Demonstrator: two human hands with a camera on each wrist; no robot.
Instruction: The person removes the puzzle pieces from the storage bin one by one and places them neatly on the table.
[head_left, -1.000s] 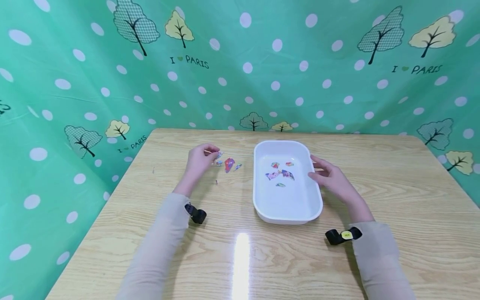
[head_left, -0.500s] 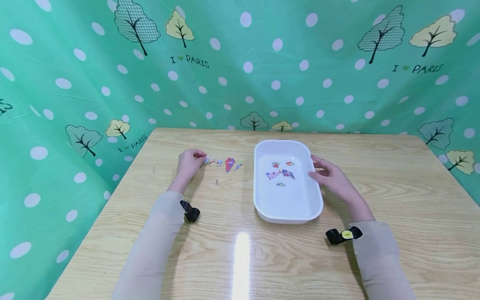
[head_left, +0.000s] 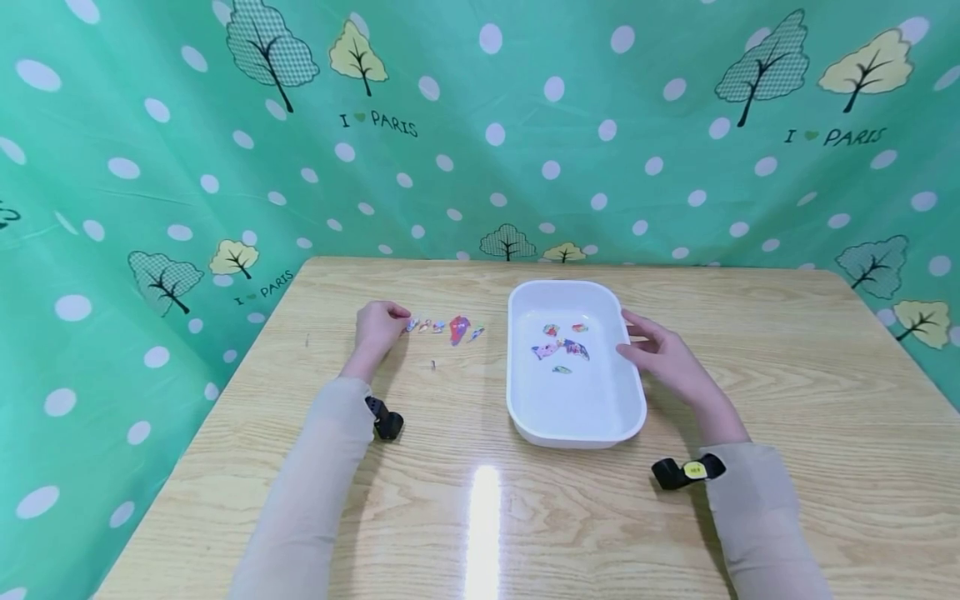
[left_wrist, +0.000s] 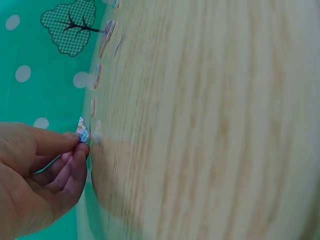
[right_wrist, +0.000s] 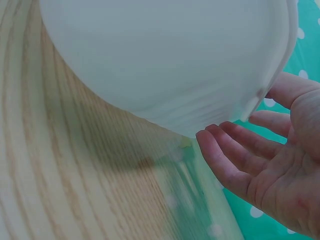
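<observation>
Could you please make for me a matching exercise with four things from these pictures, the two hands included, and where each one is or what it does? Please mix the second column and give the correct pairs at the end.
Column one:
1. left hand
2. right hand
3. red-purple piece
4. pale pink piece

Column two:
A. holds the side of the white tub
B. lies inside the tub
C. pinches a small piece
D. lies in a row on the wooden table

Right pairs: 1-C, 2-A, 3-D, 4-B
</observation>
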